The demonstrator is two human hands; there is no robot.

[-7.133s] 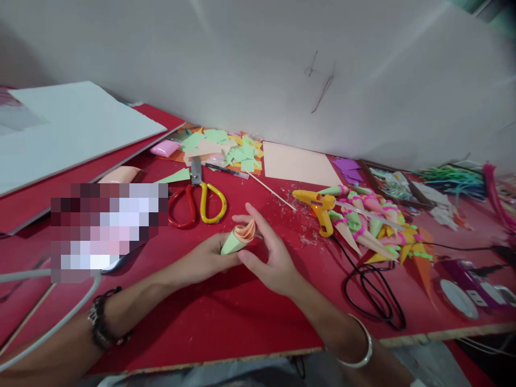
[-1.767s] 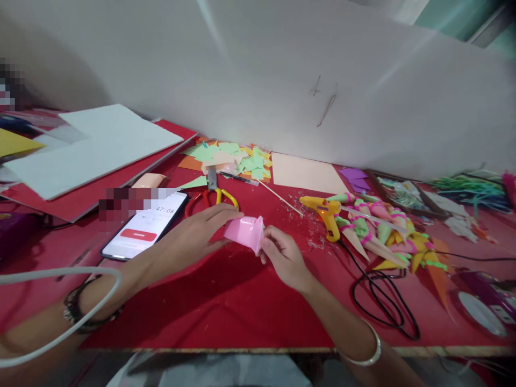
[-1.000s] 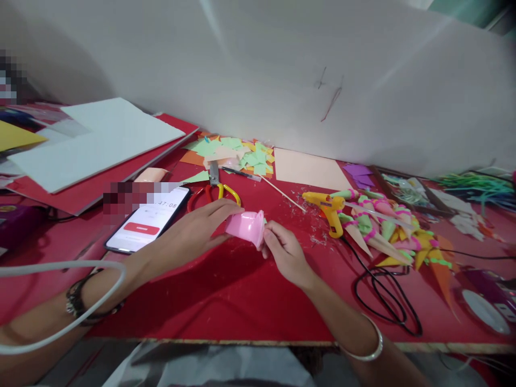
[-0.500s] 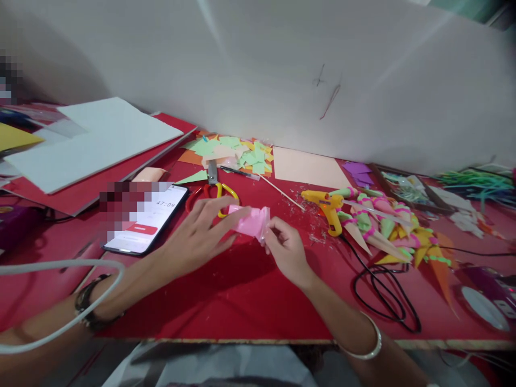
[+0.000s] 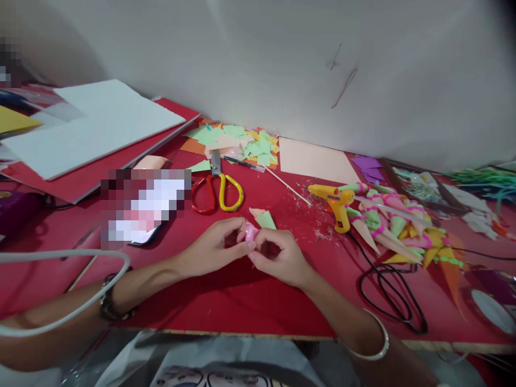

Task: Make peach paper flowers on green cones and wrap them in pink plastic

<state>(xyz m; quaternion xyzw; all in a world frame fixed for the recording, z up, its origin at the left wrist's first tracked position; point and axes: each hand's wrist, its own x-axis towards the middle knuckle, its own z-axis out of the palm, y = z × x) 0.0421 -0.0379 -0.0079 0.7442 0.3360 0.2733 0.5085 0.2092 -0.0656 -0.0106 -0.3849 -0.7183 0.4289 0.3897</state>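
Close together above the red table (image 5: 226, 306), both my hands pinch a small, shiny pink wrapper (image 5: 250, 231), gathered into a crumpled bundle. My left hand (image 5: 220, 244) holds its left side between thumb and fingers. From the right, my right hand (image 5: 284, 255) grips it with thumb and forefinger; the fingers cover much of it. Just behind the hands lie a green paper piece (image 5: 266, 219) and a peach scrap (image 5: 255, 214). Scissors (image 5: 216, 166) with one red and one yellow handle loop rest beyond my left hand.
A yellow glue gun (image 5: 336, 201) with a coiled black cord (image 5: 387, 274) lies to the right, beside decorated paper cones (image 5: 377, 217). A phone (image 5: 141, 236) is at left. Behind are paper scraps (image 5: 262, 148), a thin stick (image 5: 288, 187) and a peach sheet (image 5: 314, 161). A white cable (image 5: 124, 258) loops across my left forearm.
My left hand has gone from spread fingers over the pink wrapper to pinching it. The wrapper, flatter before, is now bunched up. The green and peach pieces behind the hands have come into view.
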